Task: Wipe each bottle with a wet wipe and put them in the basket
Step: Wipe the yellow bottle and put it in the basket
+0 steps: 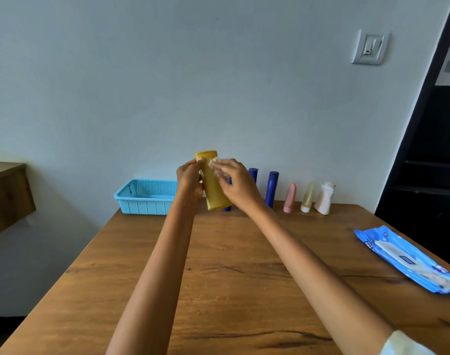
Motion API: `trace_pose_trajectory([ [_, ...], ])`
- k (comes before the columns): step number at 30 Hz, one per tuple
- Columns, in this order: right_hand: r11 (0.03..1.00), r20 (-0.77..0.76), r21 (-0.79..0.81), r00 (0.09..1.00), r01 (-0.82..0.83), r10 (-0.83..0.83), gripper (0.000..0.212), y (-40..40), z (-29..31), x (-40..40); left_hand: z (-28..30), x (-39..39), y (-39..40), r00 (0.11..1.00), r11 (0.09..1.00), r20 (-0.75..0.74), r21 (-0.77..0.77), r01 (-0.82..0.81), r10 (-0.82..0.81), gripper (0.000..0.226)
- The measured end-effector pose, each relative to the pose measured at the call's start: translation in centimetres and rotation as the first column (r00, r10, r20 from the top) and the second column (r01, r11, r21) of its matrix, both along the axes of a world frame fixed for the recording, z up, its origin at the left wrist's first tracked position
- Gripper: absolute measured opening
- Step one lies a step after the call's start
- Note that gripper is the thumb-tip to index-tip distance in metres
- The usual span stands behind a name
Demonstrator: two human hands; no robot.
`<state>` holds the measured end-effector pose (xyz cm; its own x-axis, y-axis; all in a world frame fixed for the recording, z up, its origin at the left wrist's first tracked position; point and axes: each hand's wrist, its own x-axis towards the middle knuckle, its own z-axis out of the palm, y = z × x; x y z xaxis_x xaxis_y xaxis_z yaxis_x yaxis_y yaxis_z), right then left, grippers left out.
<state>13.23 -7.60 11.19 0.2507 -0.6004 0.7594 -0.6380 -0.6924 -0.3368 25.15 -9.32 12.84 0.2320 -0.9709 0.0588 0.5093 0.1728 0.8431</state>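
My left hand (189, 179) grips a yellow bottle (213, 190), holding it upright above the far part of the table. My right hand (235, 181) presses a small white wet wipe (215, 160) against the bottle's upper side, pinched in its fingers. The light blue basket (144, 197) stands at the far left of the table, and nothing shows inside it. Behind my hands a row of bottles stands along the wall: blue bottles (272, 188), partly hidden, a pink one (290, 198), a pale yellow one (307, 198) and a white one (325, 198).
A blue pack of wet wipes (408, 260) lies near the right edge of the wooden table (218, 278). A wooden cabinet (6, 196) stands to the left, apart from the table. A dark doorway is at the right.
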Motion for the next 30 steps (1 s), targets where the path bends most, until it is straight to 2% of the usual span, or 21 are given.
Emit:
trace_pose_trajectory([
  [3, 0.998, -0.044, -0.041, 0.998, -0.05, 0.049, 0.025, 1.7, -2.8, -1.1, 0.0, 0.5, -0.2, 1.0, 1.0, 0.004, 0.014, -0.02, 0.02, 0.025],
  [5, 0.995, -0.077, 0.012, 0.992, -0.094, 0.095, 0.021, 2.4, -4.3, -2.0, -0.4, 0.5, -0.4, 0.999, 0.999, 0.036, 0.028, -0.016, 0.015, 0.03],
  [8, 0.992, 0.011, 0.069, 0.994, -0.107, 0.107, 0.011, 2.5, -4.8, -3.1, -0.6, 0.2, -0.2, 0.999, 0.999, 0.044, 0.047, -0.006, 0.004, 0.032],
  [10, 0.996, 0.106, 0.009, 0.991, -0.087, 0.085, 0.011, 2.1, -3.4, -3.0, -0.6, 0.0, -0.1, 0.999, 0.999, 0.037, 0.045, 0.02, -0.022, 0.032],
  [12, 0.996, 0.156, -0.071, 0.985, -0.061, 0.071, 0.019, 1.6, -1.0, -2.3, -0.5, -0.3, -0.1, 0.997, 0.998, 0.053, 0.041, 0.051, -0.053, 0.029],
  [16, 1.0, 0.02, -0.006, 0.999, 0.03, -0.03, 0.038, 0.1, 1.8, -0.6, -0.2, -0.8, 0.2, 0.993, 0.995, 0.075, 0.033, 0.094, -0.096, 0.014],
  [18, 0.998, -0.054, 0.007, 0.997, 0.061, -0.061, 0.034, 0.1, 1.0, -0.5, -0.3, -0.7, 0.1, 0.994, 0.995, 0.059, 0.04, 0.093, -0.095, 0.01],
  [20, 0.999, -0.063, 0.005, 0.997, 0.045, -0.044, 0.028, 0.9, -0.6, -1.0, -0.4, -0.4, -0.1, 0.997, 0.995, 0.026, 0.059, 0.075, -0.077, 0.008],
  [22, 0.997, -0.038, 0.078, 0.999, -0.016, 0.019, 0.02, 1.7, -2.2, -1.7, -0.7, -0.1, -0.2, 0.999, 0.996, 0.004, 0.074, 0.054, -0.054, 0.012],
  [24, 0.979, 0.093, 0.191, 0.994, -0.071, 0.053, 0.015, 2.3, -3.3, -2.4, -0.8, -0.1, -0.2, 0.998, 0.995, -0.005, 0.08, 0.057, -0.057, 0.012],
  [26, 0.96, 0.388, 0.252, 0.921, -0.126, 0.019, 0.015, 2.4, -3.1, -2.7, -0.8, -0.2, -0.1, 0.995, 0.993, -0.018, 0.067, 0.101, -0.1, 0.008],
  [28, 0.925, 0.69, 0.293, 0.723, -0.242, -0.03, 0.012, 2.3, -2.0, -2.7, -0.7, -0.5, -0.1, 0.984, 0.983, -0.006, 0.03, 0.181, -0.181, 0.012],
  [30, 0.868, 0.841, 0.3, 0.54, -0.396, -0.044, 0.017, 2.0, -0.8, -2.5, -0.7, -1.2, 0.2, 0.963, 0.964, 0.042, -0.003, 0.266, -0.266, 0.017],
])
